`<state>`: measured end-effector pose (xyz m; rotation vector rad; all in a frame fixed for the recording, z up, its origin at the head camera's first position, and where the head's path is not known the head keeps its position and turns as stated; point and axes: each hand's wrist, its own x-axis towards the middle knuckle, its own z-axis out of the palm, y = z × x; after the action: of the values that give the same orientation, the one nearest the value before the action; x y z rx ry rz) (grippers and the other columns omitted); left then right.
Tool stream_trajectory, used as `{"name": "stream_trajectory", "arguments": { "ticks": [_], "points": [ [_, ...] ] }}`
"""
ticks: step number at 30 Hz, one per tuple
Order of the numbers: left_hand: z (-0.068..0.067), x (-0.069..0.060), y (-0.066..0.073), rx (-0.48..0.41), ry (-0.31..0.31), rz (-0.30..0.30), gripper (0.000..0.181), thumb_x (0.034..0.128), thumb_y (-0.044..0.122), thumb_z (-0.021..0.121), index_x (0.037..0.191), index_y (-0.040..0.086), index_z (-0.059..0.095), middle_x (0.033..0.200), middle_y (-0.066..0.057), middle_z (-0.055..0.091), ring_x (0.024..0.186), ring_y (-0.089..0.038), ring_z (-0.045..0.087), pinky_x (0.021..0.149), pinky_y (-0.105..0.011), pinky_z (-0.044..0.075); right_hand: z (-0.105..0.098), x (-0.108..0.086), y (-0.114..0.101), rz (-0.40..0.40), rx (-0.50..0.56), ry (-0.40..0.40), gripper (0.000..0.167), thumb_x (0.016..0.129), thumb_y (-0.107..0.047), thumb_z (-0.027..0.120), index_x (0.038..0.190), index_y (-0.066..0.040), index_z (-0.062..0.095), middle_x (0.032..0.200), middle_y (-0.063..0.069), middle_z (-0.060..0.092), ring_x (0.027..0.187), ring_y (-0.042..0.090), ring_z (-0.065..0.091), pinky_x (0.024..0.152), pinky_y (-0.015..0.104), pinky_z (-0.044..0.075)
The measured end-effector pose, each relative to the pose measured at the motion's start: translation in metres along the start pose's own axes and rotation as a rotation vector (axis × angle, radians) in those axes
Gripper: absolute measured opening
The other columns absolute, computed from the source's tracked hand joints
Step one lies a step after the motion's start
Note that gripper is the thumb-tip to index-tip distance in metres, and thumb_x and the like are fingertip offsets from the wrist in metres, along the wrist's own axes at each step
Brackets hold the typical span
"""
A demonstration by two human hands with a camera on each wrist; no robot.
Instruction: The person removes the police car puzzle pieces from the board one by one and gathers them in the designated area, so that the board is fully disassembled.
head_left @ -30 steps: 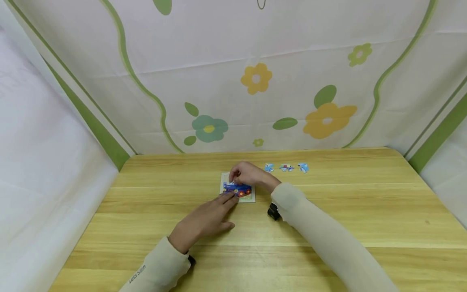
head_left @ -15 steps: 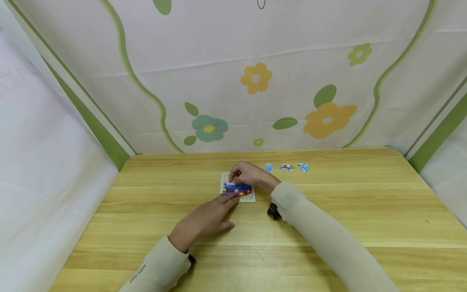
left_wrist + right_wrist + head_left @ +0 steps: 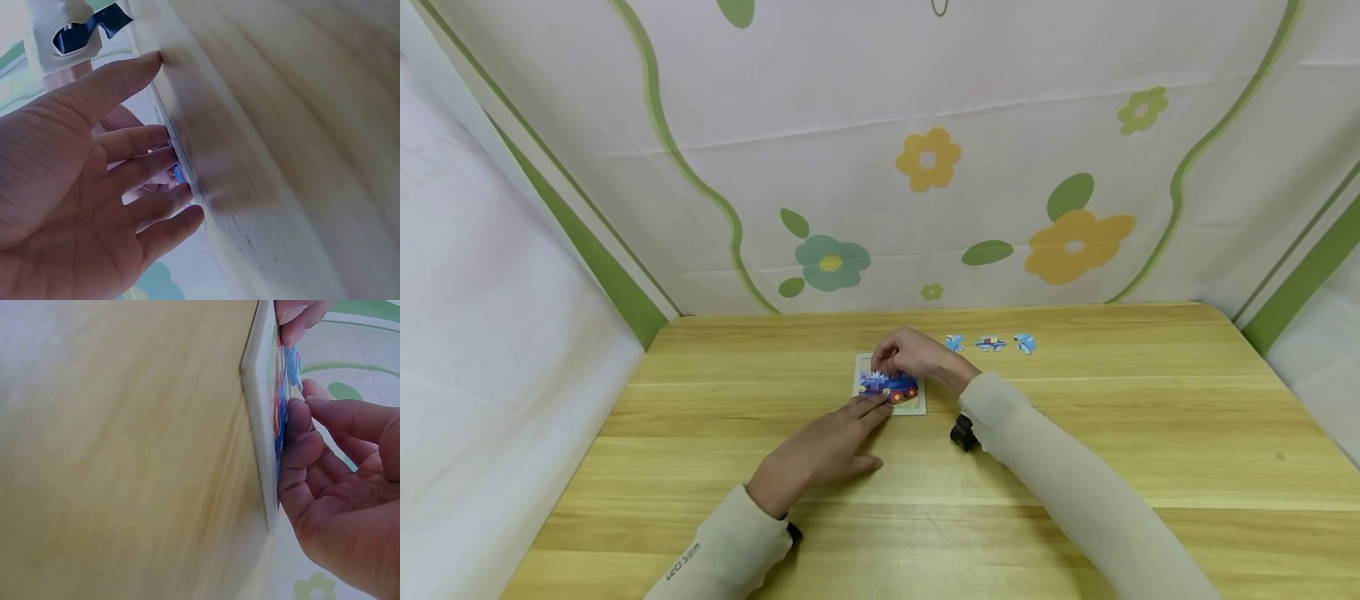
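Note:
A small white-framed puzzle board [image 3: 917, 409] lies flat on the table, with a blue train with red wheels in its picture. My left hand [image 3: 822, 454] rests its extended fingertips on the board's near-left edge, thumb spread on the wood. Over the board's far part, my right hand [image 3: 910, 354] has curled fingers and pinches a light blue puzzle piece [image 3: 294, 365], which stands tilted off the picture in the right wrist view. How far the piece touches the board is hidden by the fingers.
Three loose puzzle pieces lie in a row right of the board: a blue one [image 3: 954, 342], a multicoloured one [image 3: 990, 342] and another blue one [image 3: 1025, 343]. A flowered cloth [image 3: 850, 200] hangs behind the wooden table [image 3: 1075, 433].
My right hand has lifted very slightly at the board's far part, and more of the train picture shows beneath it. The left hand stays in place.

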<state>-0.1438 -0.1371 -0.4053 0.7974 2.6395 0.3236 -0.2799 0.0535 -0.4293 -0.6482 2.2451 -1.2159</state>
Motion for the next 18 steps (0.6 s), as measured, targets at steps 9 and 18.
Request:
{"name": "stream_trajectory", "arguments": {
  "ticks": [9,18],
  "points": [
    [0.0005,0.0001,-0.0007,-0.010,-0.001,0.007,0.072,0.1028,0.032,0.069,0.163,0.009,0.037,0.173,-0.010,0.029,0.160,-0.036,0.028,0.126,-0.052,0.036,0.0010,-0.0003,-0.0006,0.000,0.027,0.008,0.017,0.096,0.004,0.061,0.100,-0.002,0.076,0.087,0.007,0.070,0.072,0.016,0.059,0.066,0.026,0.050],
    [0.0009,0.0020,-0.0019,-0.016,0.003,0.007,0.073,0.1026,0.032,0.069,0.164,0.009,0.037,0.173,-0.010,0.029,0.160,-0.036,0.027,0.126,-0.051,0.035,0.0036,0.0010,-0.0015,-0.039,0.016,0.013,0.016,0.093,0.008,0.061,0.097,-0.001,0.074,0.076,0.002,0.064,0.068,0.014,0.053,0.065,0.025,0.048]
  ]
}}
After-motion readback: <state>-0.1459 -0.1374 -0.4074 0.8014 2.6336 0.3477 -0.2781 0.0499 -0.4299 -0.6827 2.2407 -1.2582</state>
